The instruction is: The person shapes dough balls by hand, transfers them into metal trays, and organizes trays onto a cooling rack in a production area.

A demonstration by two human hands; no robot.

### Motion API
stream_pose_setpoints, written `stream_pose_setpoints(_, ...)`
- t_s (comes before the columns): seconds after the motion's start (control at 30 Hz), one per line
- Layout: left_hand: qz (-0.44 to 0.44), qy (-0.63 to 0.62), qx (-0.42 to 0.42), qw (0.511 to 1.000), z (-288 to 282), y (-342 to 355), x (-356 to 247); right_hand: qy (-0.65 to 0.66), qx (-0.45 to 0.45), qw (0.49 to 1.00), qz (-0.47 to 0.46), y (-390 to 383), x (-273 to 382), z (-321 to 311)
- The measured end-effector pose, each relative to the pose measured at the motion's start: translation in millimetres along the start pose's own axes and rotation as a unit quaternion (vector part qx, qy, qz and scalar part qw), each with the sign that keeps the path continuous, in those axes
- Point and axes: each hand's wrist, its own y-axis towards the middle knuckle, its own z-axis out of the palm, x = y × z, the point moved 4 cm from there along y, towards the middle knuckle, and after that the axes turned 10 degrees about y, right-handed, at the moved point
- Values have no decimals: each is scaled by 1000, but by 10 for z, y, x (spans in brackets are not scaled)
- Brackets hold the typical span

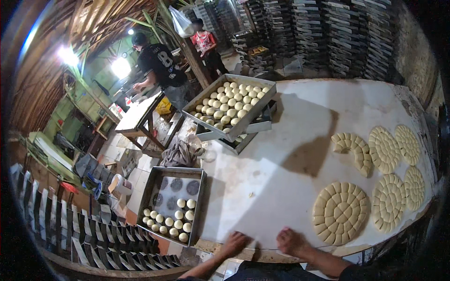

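Observation:
At the near edge of the white-topped table (272,201), my left hand (236,244) lies with its fingers curled against the surface. My right hand (291,242) is curled the same way a little to the right; whatever lies under either palm is hidden. Nearest my right hand is a round slab of pale dough (340,213), cut into many small pieces. To the left of my left hand stands a metal tray (202,196) with several smooth dough balls (178,214) along its near and right sides. Dark round marks show on its bare part.
More cut dough rounds (384,150) and a partly used, curved piece (355,149) lie at the right. Stacked trays (243,136) full of dough balls stand at the far left edge. Two people (164,65) are behind; tall tray stacks (337,37) line the back.

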Motion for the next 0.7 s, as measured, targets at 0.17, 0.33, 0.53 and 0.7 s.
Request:
stream_pose_setpoints(0.17, -226, 25, -71, 971, -92, 360, 1141, -20, -147, 977, 152, 479, -689, -189)
stream_pose_setpoints(0.33, -311, -52, -80, 946, -36, 1078, 504, -17, -84, 979, 185, 705, -307, 51)
stream_pose_setpoints(0.53, -284, -314, -12, 906, -15, -192, 979, -25, -61, 994, 89, 358, -519, -237)
stream_pose_setpoints(0.7, -284, 58, -127, 949, -224, 639, 1357, -46, -190, 960, 200, 1158, -832, 18)
